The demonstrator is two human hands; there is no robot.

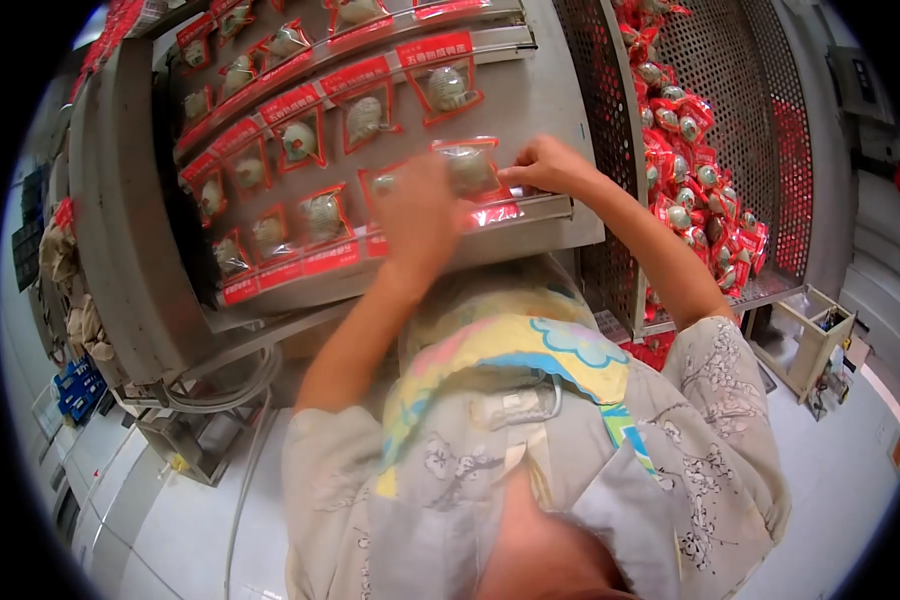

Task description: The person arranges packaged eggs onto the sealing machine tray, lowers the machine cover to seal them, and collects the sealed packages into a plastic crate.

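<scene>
At 12 o'clock from the view's centre lies a clear-and-red pouch (470, 168) holding a pale egg, between the two hands on a sloping metal tray (555, 90). Its long axis runs roughly from 11 to 5 o'clock, with the wide red band toward 5 and the clear part toward 11. Neighbouring pouches in this near row also turn their bands toward the body, while those in the next row, at 11 o'clock, turn theirs away; each bears a rounded, pale egg. At 2 o'clock stands a perforated metal bin (740, 60), heaped with more red egg pouches (695, 180).

The left forearm (365, 335) points to 1 o'clock, bringing the left hand (420, 215) close by the pouch's 9 o'clock side; motion blurs it, so I cannot tell how its fingers stand. From 4 o'clock the right forearm (650, 235) reaches toward 10, wrist bent. Its right hand (550, 165) curls its fingers narrowly, tips at the pouch's 3 o'clock edge; whether they pinch the film, I cannot tell.
</scene>
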